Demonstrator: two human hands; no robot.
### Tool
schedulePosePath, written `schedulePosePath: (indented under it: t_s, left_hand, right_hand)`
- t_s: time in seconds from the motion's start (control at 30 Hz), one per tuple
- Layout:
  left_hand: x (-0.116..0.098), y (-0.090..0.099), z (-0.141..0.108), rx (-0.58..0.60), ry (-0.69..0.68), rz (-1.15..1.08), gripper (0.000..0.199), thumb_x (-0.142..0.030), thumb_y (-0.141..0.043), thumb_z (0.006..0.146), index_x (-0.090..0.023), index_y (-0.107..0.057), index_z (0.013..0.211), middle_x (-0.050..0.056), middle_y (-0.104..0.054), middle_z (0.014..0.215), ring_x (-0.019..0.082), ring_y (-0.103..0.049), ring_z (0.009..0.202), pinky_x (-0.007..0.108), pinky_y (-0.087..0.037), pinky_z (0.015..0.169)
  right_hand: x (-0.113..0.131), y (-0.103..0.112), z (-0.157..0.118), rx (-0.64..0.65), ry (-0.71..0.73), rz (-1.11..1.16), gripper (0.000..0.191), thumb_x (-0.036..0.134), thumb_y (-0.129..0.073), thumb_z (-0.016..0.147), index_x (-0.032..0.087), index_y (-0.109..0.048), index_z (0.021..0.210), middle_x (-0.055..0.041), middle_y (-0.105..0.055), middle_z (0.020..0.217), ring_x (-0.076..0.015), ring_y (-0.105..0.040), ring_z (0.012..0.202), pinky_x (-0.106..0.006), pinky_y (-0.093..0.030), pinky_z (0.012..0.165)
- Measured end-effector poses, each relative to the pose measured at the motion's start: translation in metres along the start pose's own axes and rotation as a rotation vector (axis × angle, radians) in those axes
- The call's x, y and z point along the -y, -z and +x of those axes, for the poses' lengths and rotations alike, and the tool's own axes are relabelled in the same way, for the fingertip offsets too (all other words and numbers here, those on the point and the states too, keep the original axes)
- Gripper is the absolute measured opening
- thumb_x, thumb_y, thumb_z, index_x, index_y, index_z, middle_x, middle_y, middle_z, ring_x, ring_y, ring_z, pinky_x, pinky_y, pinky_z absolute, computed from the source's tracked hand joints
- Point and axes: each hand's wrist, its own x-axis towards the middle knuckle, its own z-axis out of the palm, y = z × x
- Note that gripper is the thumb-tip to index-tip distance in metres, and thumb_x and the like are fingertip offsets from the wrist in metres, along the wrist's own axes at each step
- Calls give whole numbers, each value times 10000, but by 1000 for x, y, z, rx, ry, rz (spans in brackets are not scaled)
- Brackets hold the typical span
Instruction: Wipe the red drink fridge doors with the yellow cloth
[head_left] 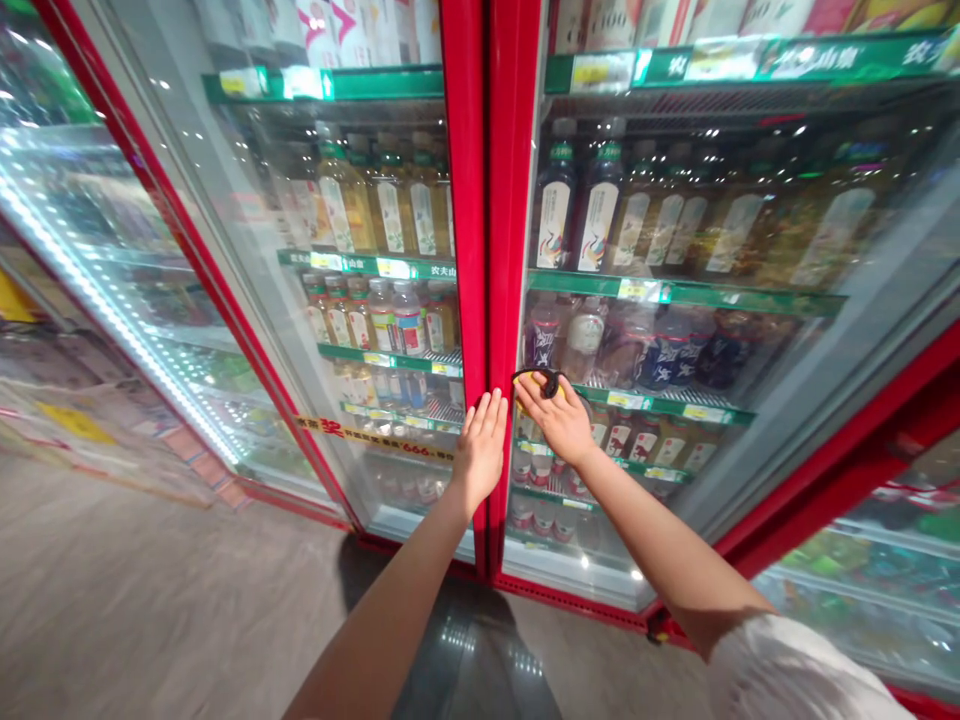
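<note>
The left hand [480, 455] is lying flat, fingers together, over the red door frame [468, 200]. At its two o'clock, the right hand [564, 420], seemingly positioning, is holding fingers slightly spread, an apparent black-and-yellow handle [553, 384] sitting at its eleven; gripping would call for curling.

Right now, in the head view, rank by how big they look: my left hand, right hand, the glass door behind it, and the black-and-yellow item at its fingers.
1. Glass door
2. Left hand and right hand: too alike to rank
3. Black-and-yellow item
</note>
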Motion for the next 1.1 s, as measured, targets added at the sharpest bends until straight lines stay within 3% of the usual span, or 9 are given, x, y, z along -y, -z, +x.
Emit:
schedulePosePath:
  t_s: [0.13,0.23,0.33,0.43,0.57,0.67,0.8,0.9,1.1]
  left_hand:
    - [0,3,1,-21,-15,-22,794,-84,-431,896,-94,-143,1635,149,-175,1703,265,-155,1587,478,-246,1276]
    - [1,3,0,-27,-38,-27,787,-92,-422,907,-100,-131,1638,142,-167,1705,263,-154,1588,488,-250,1273]
    - [2,3,4,-29,-55,-19,779,-99,-425,909,-95,-144,1636,141,-172,1703,263,-140,1590,493,-239,1277]
    - [2,4,10,-37,-72,-7,785,-100,-422,909,-99,-134,1639,135,-153,1706,261,-135,1590,493,-220,1285]
    - [0,2,9,-48,-68,-12,823,-106,-435,904,-111,-77,1645,129,-130,1708,259,-132,1591,496,-198,1291]
    - [-5,-2,4,-54,-96,-28,803,-99,-417,919,-121,-75,1646,117,-149,1707,257,-133,1591,490,-197,1290]
    - [-17,-5,8,-29,-166,-60,786,-81,-388,929,-136,-75,1647,104,-175,1703,236,-142,1590,465,-198,1292]
    - [-32,-6,18,-3,-168,-59,793,-100,-415,924,-125,-88,1646,107,-155,1707,250,-116,1594,489,-168,1297]
    - [-64,-10,35,5,-176,-54,878,-106,-474,884,-132,-41,1647,114,-117,1713,259,-68,1597,514,-155,1294]
  right_hand:
    - [0,6,-23,-46,-209,-13,651,105,-373,1020,257,-232,1637,-63,-432,1620,-226,-301,1548,-530,-150,1291]
    - [10,-1,-29,43,-124,15,653,101,-392,1006,263,-266,1625,-55,-463,1603,-221,-354,1523,-526,-215,1278]
    - [9,0,-9,86,16,24,620,138,-402,1020,287,-297,1613,-13,-450,1613,-189,-365,1515,-464,-227,1286]
    - [-9,11,1,7,-63,-32,618,138,-384,1028,293,-288,1618,-5,-420,1631,-184,-328,1533,-453,-166,1297]
    - [-20,12,-37,-120,-334,-122,645,90,-391,994,239,-306,1617,-74,-471,1595,-244,-308,1540,-523,-183,1265]
    - [-9,4,-61,-74,-309,-111,658,73,-399,980,246,-322,1610,-83,-528,1552,-240,-361,1513,-529,-211,1254]
    - [-11,13,-45,33,-174,-72,630,102,-397,1002,304,-345,1597,-14,-491,1585,-192,-385,1500,-454,-203,1275]
    - [-39,32,-38,-35,-257,-107,610,111,-391,1006,287,-366,1590,-25,-467,1601,-218,-360,1514,-469,-214,1266]
    - [-62,36,-99,-163,-460,-142,657,75,-403,945,188,-366,1591,-145,-516,1551,-294,-359,1509,-541,-304,1203]
